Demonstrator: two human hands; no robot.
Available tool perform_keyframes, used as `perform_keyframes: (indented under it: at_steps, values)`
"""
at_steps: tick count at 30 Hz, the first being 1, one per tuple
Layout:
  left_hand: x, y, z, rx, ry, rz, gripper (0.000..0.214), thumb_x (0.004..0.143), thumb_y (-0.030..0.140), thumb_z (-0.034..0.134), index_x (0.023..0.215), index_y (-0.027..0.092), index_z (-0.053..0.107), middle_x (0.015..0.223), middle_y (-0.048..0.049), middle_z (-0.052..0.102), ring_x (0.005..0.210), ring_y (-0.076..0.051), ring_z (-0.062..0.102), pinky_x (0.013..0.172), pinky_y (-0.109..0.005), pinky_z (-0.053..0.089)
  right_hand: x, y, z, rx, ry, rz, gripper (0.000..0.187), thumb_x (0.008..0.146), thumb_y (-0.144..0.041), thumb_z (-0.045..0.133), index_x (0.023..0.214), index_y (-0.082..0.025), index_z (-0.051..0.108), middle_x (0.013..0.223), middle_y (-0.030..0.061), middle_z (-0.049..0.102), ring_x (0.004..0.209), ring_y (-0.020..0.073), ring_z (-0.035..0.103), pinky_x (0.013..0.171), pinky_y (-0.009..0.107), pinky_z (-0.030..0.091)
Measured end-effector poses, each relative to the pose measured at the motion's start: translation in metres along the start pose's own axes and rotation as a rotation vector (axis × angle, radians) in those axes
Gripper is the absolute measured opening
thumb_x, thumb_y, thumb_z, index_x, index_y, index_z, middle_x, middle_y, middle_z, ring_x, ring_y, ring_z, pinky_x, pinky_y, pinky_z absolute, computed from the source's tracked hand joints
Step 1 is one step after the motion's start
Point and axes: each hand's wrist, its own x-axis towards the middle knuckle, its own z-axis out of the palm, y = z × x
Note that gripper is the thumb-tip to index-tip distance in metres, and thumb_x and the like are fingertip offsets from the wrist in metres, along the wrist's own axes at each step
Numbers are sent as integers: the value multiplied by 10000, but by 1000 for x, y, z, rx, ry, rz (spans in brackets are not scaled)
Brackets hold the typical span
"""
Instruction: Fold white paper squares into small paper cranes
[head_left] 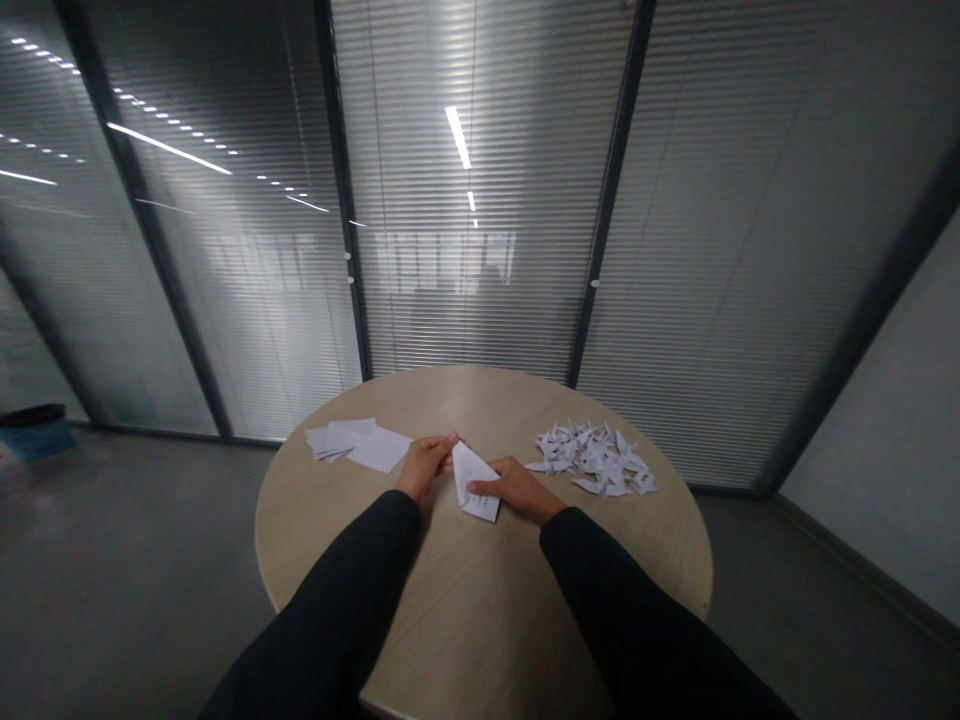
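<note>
A white sheet of paper (pixel 474 480), partly folded into a pointed shape, lies on the round wooden table (pixel 450 600) in front of me. My left hand (pixel 424 464) pinches its top-left corner, fingers closed on the tip. My right hand (pixel 514 486) presses on the paper's right side, thumb and fingers gripping its edge. Both arms wear dark sleeves.
A loose stack of flat white sheets (pixel 355 442) lies left of my hands. A heap of several folded white paper figures (pixel 595 458) sits to the right. Behind the table stand glass walls with blinds (pixel 480 200). A blue bin (pixel 34 430) is on the floor far left.
</note>
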Motion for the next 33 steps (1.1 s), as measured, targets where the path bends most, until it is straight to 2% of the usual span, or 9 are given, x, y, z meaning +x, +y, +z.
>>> perform_keyframes:
  at_steps: [12, 18, 26, 33]
  values:
    - [5, -1, -7, -71, 16, -45, 350, 675, 390, 691, 783, 57, 677, 716, -128, 686, 555, -134, 624, 547, -242, 517, 4, 7, -1, -2, -32, -13, 378, 571, -416, 720, 712, -67, 686, 646, 55, 658, 554, 141, 558, 516, 225, 382]
    - [4, 2, -7, -55, 75, -65, 349, 624, 380, 734, 752, 60, 678, 687, -109, 676, 562, -143, 627, 560, -259, 527, 4, 7, 0, -27, -29, -26, 362, 583, -399, 714, 724, -66, 693, 652, 57, 662, 558, 141, 561, 514, 221, 378]
    - [6, 3, -6, -2, 100, 22, 418, 514, 463, 765, 658, 81, 673, 585, -54, 635, 496, -111, 578, 533, -247, 504, 2, 3, 0, -28, -13, -13, 375, 573, -386, 720, 763, -62, 702, 667, 63, 670, 570, 150, 573, 518, 226, 393]
    - [9, -1, -7, -9, 121, 55, 462, 497, 515, 751, 649, 87, 662, 601, -69, 646, 504, -124, 583, 538, -263, 505, 0, -3, 0, -57, -8, -14, 355, 587, -379, 711, 752, -65, 704, 646, 60, 667, 553, 146, 569, 516, 227, 390]
